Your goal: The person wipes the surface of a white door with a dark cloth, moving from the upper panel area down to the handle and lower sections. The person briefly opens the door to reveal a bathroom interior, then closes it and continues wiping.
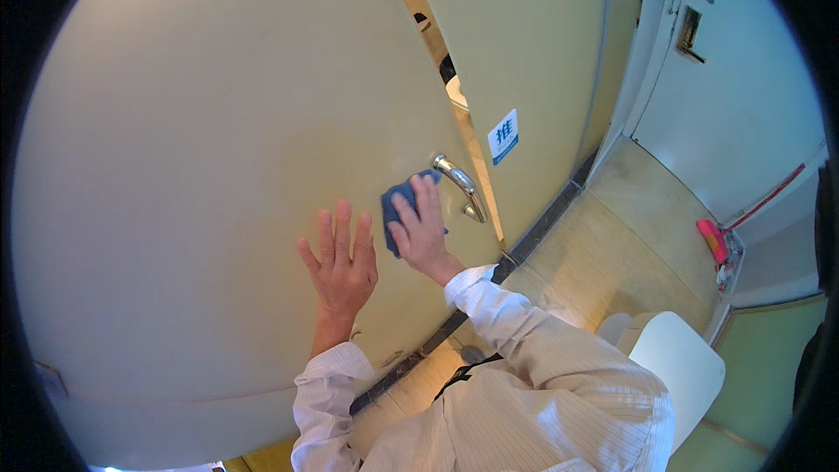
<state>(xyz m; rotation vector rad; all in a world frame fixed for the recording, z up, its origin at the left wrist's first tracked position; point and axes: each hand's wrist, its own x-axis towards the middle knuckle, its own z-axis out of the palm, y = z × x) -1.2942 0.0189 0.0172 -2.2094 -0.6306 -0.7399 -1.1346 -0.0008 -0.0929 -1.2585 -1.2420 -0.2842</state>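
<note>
My right hand (421,231) presses a folded blue cloth (390,215) against a pale cream door (216,210), fingers spread over the fabric. Just beyond that cloth is a curved chrome pull handle (462,183), fixed to the door near its edge. To the left, my left hand (344,265) has its fingers apart, palm toward the door, with nothing in it. Whether that palm touches the surface cannot be told.
A narrow gap (467,124) separates the door from a panel bearing a blue-and-white sign (503,137). Along the floor runs a dark threshold strip (544,226). At right are a white door (741,92), a pink broom (713,240) beside litter, and a white rounded object (682,367) behind my arm.
</note>
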